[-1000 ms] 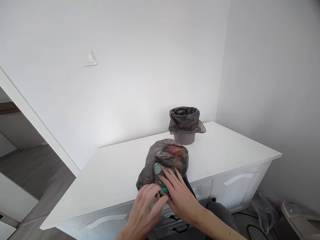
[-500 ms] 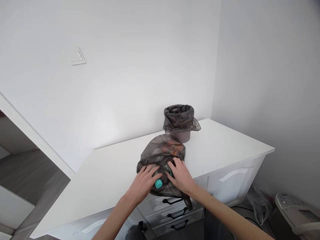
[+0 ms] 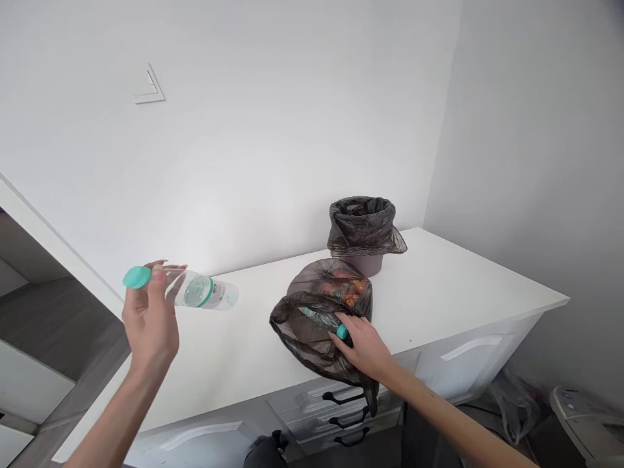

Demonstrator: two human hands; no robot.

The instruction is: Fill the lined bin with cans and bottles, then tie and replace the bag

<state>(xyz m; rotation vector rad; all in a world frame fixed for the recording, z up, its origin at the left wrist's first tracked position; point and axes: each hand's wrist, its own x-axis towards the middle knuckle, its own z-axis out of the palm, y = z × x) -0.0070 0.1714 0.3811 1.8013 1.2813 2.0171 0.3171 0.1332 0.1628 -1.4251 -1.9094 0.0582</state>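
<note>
My left hand [image 3: 149, 322] is raised to the left of the counter, closed around the neck of a clear plastic bottle [image 3: 197, 290] with a teal cap; the bottle lies sideways in the air. My right hand [image 3: 363, 344] rests at the mouth of a dark, see-through rubbish bag [image 3: 312, 335] lying on the white counter top [image 3: 439, 286]. Its fingers close round a second bottle [image 3: 324, 320] with a teal cap, still half inside the bag. Orange and red waste shows through the bag's far end.
A small brown bin [image 3: 363, 227] lined with a dark bag stands behind on the counter near the corner. Drawers with black handles [image 3: 341, 406] are below. A light switch [image 3: 147, 88] is on the wall. A grey bag [image 3: 509, 400] and an appliance [image 3: 587, 422] sit on the floor at right.
My left hand has pulled a bottle out of the bag and lifted it away to the left. My right hand stayed at the bag's mouth and now grips a second bottle.
</note>
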